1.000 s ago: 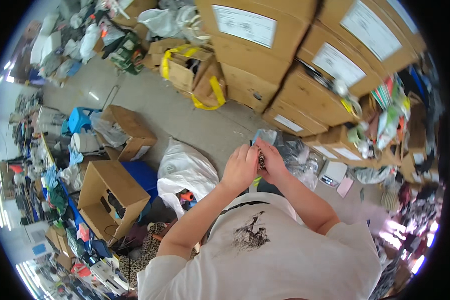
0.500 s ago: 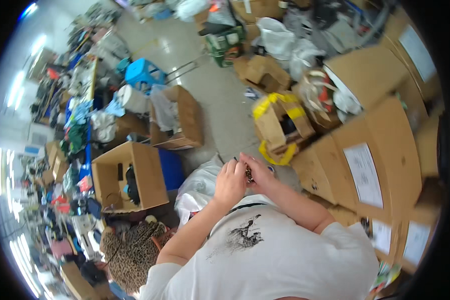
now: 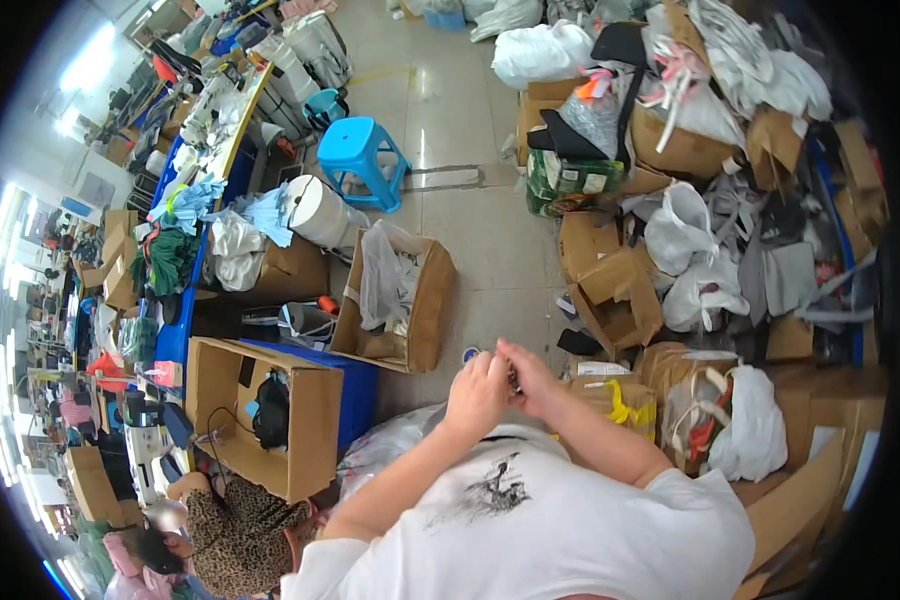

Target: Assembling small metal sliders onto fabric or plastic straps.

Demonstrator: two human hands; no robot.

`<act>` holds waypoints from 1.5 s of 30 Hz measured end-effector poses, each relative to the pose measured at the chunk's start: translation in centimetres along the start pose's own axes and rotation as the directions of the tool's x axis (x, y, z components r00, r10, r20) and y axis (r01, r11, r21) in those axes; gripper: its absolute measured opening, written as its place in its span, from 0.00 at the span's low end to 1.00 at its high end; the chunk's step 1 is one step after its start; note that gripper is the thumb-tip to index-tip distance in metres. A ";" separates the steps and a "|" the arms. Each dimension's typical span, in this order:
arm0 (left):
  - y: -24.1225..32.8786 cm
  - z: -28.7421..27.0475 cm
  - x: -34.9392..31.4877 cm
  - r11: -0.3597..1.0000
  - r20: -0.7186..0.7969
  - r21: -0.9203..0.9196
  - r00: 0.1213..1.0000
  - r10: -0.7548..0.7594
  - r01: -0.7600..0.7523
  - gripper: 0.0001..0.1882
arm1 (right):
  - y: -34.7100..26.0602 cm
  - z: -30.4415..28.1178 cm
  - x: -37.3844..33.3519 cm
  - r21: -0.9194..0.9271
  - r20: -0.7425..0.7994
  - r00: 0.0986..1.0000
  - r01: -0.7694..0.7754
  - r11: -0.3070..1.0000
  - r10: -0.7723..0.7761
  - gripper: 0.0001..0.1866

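Observation:
My left hand (image 3: pixel 477 393) and my right hand (image 3: pixel 532 382) meet in front of my white shirt (image 3: pixel 590 500). The fingers of both are closed and pressed together at the tips. A small dark, speckled thing (image 3: pixel 513 381) shows in the gap between the palms; most of it is hidden, so its kind cannot be told. Just beyond the left forearm lies a pale plastic bag (image 3: pixel 382 447). On the right, a carton with yellow tape (image 3: pixel 625 405) is nearest to the right hand.
To the left stand an open carton (image 3: pixel 315 425) with a black item inside, a blue bin (image 3: pixel 355 400), another carton (image 3: pixel 430 310) and a blue stool (image 3: pixel 355 150). A person in leopard print (image 3: pixel 240 540) sits at lower left. Cartons and white bags (image 3: pixel 680 235) line the right side.
My view has swung toward the right and along the aisle, so the stool and cartons sit differently in it. Both hands stay together around the small dark thing.

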State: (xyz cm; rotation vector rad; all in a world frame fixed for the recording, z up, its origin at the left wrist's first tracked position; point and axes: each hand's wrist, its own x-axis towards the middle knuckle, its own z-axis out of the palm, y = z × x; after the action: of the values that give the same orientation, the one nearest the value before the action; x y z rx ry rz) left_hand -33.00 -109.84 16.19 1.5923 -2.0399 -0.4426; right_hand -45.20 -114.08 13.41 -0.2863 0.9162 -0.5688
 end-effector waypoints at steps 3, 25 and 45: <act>-2.7 -1.5 8.6 0.997 0.036 -0.001 0.996 0.077 -0.077 0.10 | -7.5 1.7 3.7 -0.014 -0.063 0.998 0.026 1.000 -0.027 0.14; -28.5 -9.3 53.4 0.930 -0.420 -0.069 0.835 -0.356 0.361 0.03 | -47.4 20.5 45.6 -0.504 0.320 0.880 -0.157 0.849 0.352 0.15; -62.8 -22.6 76.9 0.607 -0.532 -0.228 0.424 -0.732 0.761 0.07 | -60.5 48.1 86.2 -0.769 0.228 0.591 -0.378 0.516 0.774 0.14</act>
State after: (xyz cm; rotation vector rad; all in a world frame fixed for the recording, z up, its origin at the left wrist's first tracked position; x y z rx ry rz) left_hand 16.14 -199.05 15.23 2.2793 -0.7764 -0.1417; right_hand 14.32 -213.38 12.37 -0.6900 0.5351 0.5529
